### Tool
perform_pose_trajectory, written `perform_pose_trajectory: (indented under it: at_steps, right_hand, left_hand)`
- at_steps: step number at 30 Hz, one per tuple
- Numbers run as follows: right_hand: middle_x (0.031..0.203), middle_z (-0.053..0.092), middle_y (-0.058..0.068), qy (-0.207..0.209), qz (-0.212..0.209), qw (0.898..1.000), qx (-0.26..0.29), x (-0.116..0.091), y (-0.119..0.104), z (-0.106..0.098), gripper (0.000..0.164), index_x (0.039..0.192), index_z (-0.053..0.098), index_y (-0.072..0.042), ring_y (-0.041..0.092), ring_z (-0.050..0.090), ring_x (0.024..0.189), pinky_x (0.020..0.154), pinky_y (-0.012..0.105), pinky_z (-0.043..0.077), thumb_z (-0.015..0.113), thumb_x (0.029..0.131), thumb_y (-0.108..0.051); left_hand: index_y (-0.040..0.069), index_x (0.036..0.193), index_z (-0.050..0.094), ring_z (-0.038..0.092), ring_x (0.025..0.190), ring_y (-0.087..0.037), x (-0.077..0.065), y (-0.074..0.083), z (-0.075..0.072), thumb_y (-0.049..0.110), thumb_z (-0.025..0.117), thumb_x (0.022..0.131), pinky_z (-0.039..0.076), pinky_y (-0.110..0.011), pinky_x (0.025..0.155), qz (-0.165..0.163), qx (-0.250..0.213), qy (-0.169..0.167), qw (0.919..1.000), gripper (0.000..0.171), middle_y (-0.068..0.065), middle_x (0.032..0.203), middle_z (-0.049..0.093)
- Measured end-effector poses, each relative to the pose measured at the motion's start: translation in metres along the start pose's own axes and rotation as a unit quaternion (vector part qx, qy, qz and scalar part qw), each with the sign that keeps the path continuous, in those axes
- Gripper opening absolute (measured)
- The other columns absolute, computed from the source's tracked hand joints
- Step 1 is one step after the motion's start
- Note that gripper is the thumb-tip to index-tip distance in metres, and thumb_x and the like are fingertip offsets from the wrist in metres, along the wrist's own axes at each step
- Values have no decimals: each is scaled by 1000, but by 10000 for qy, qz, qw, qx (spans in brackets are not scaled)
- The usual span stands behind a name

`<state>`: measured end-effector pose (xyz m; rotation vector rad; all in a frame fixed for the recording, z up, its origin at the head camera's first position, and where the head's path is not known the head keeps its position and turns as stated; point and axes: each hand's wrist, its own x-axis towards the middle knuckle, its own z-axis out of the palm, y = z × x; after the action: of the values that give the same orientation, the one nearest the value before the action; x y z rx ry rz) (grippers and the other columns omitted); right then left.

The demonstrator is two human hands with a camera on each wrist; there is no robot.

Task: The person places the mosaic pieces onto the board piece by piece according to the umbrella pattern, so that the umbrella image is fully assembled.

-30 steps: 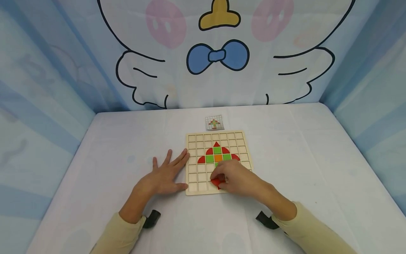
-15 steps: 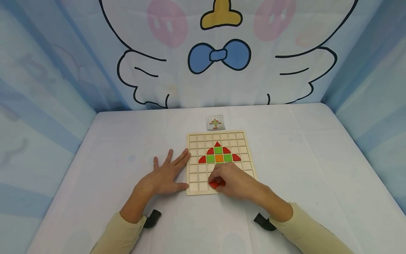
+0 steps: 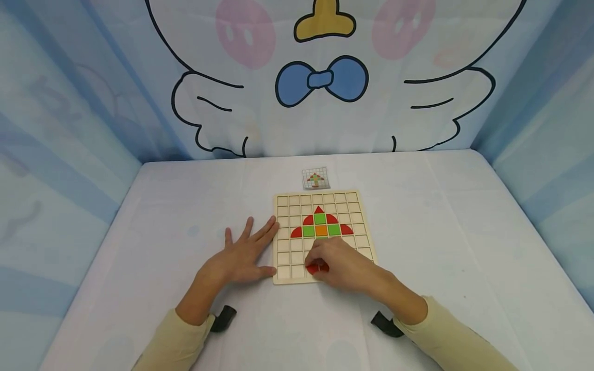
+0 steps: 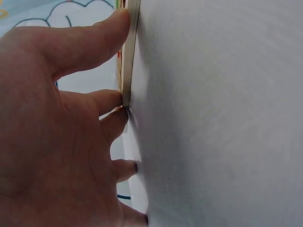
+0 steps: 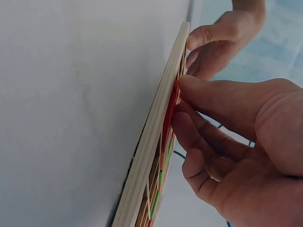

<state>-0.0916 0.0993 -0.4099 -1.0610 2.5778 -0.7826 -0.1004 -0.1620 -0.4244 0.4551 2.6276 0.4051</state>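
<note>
A wooden grid board (image 3: 283, 257) lies on the white table. My left hand (image 3: 241, 260) has its fingers spread on the cloth, the thumb and foremost fingertips against the board's left edge. Over the board's lower rows, my right hand (image 3: 341, 265) pinches a red tile (image 3: 311, 270) with a curved edge between thumb and fingers. In the right wrist view the red tile (image 5: 170, 111) sits down at the grid, fingertips right on it. Red curved tiles, green squares (image 3: 308, 231), an orange square (image 3: 321, 230) and a red triangle (image 3: 318, 210) fill cells above. The right hand hides cells beneath it.
A small pattern card (image 3: 315, 178) with a similar coloured figure lies just behind the board. A cartoon-printed curtain (image 3: 320, 129) hangs behind the table (image 3: 441, 216). Black straps (image 3: 224, 319) show at both sleeves.
My right hand has shifted slightly left with the red tile and settled low over the bottom rows, staying nearly still in the last half second. The left hand keeps its place.
</note>
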Motion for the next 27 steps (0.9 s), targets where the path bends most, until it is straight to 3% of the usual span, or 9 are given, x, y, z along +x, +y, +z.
perform_pose_trajectory:
  at_steps: [27]
  right_hand:
    - [91,74,0,103,-135,9997,-189,-1,0,3,14,95,81,-6,12,68,85,78,24,57,79,85,3]
  left_hand:
    - [26,169,12,-9,161,-44,3,2,1,46,71,92,-6,-82,115,-24,-78,-28,10000,99,9,177,0]
